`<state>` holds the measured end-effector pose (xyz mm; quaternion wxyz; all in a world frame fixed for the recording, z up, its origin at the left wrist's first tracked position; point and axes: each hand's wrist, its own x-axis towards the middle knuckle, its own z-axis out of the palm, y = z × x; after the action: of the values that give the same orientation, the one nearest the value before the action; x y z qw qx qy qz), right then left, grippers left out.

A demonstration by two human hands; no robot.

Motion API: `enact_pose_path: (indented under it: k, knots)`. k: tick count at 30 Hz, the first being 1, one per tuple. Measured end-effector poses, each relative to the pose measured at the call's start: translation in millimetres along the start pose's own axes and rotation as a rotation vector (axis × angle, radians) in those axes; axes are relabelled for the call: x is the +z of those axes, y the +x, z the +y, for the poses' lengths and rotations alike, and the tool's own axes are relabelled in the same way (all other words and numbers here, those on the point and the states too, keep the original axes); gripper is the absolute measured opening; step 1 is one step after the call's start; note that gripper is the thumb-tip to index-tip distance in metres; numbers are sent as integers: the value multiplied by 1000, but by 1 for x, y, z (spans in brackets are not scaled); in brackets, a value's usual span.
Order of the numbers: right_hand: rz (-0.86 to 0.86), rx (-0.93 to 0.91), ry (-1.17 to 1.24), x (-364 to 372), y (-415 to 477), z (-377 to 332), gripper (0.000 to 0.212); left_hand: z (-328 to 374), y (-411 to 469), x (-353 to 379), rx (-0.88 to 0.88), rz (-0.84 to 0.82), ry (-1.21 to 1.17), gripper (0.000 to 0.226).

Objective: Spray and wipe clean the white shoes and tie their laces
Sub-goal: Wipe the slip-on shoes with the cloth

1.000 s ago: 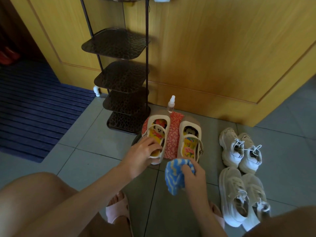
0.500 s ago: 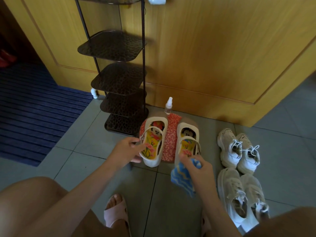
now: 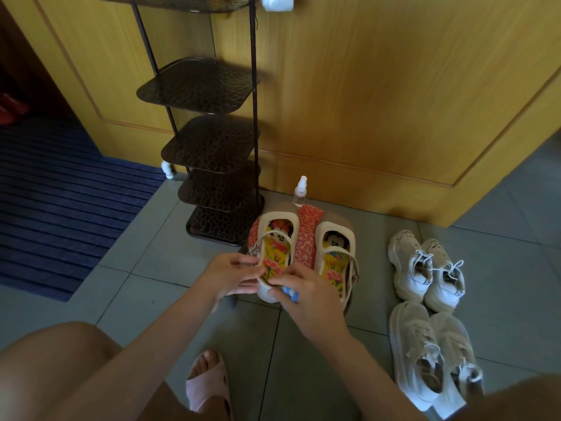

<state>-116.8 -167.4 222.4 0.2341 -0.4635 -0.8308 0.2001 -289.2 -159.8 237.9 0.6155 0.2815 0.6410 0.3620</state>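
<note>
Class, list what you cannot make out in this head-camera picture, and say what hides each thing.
Head view:
- Blue cloth: mostly hidden under the right hand.
- Heel of the held sandal: covered by the left hand and the right hand.
- Spray bottle: too small to tell its fill level.
- Nearest sneakers: heels partly hidden by the leg.
- White object: cut off by the top edge.

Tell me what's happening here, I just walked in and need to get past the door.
A person low over the tiled floor is working on a cream sandal. The left hand grips its heel end, and the right hand holds a blue cloth against the heel. The second sandal sits beside it on a red patterned mat, with the spray bottle standing behind, by the door. Two pairs of white sneakers lie to the right, untouched.
</note>
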Motion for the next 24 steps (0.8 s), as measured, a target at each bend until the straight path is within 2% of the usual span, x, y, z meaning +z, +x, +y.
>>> enact_pose_path:
  k: [5, 8, 12, 20, 24]
  knots:
    - [76, 86, 104, 2, 1, 3, 13, -2, 3, 2, 65, 47, 106, 18]
    - [62, 130, 91, 4, 4, 3, 12, -3, 2, 2, 72, 60, 131, 13]
    - [-17, 171, -14, 3, 8, 8, 12, -6, 2, 3, 82, 42, 175, 20]
    - [-215, 227, -37, -4, 5, 6, 32, -17, 8, 9, 144, 76, 308, 29]
    - [-327, 238, -30, -5, 8, 8, 39, -16, 10, 13, 95, 74, 252, 34]
